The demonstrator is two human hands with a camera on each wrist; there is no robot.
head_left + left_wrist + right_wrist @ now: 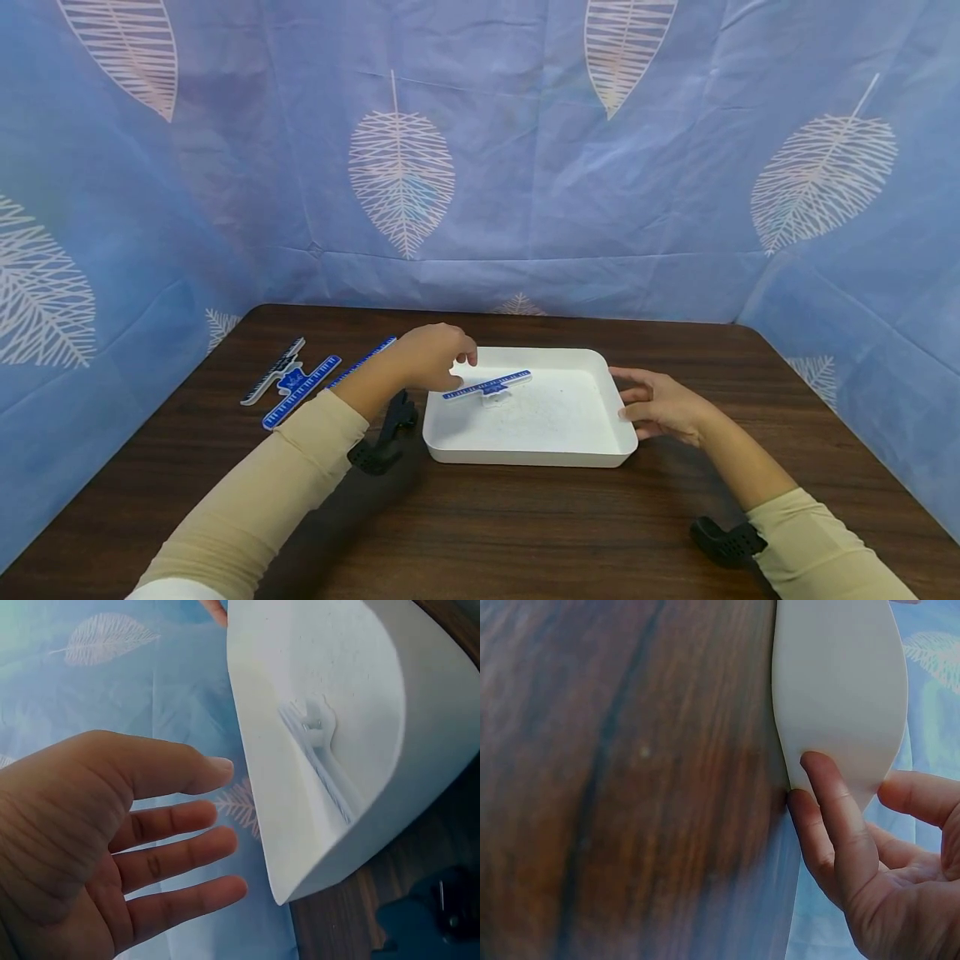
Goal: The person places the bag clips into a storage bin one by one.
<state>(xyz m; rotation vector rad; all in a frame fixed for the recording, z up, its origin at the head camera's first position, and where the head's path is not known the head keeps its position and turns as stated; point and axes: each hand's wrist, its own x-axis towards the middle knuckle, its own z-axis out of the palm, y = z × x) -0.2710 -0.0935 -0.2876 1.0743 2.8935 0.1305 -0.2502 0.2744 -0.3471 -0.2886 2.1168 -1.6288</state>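
Over the left end of the tray, the person's left hand [429,358] hangs released, its fingers loosely extended and apart from one another, the thumb near one end of the blue-and-white clip [495,387]. That clip lies inside the white tray [558,427], toward its left side, with its long ruler-marked strip slanting and a pale handle piece below it. At the right end of the tray, the right hand [667,408] grasps it, fingertips set against the outer wall and the thumb up at the rim, as the right wrist view shows. Left of the tray I see more clips: a dark-edged clip [276,372] farthest out, a blue clip [302,392] with a blue middle piece just beside it, and nearer the tray a blue strip [367,358] partly hidden by the left arm. Black wristbands [727,542] sit at both wrists, one near the tray's left front corner, the other in front and to the right of it, below beige sleeves [262,492]. Under the tray spreads a dark wood-grained bench [525,533], and behind it hangs a blue cloth [495,183] printed with white leaves.
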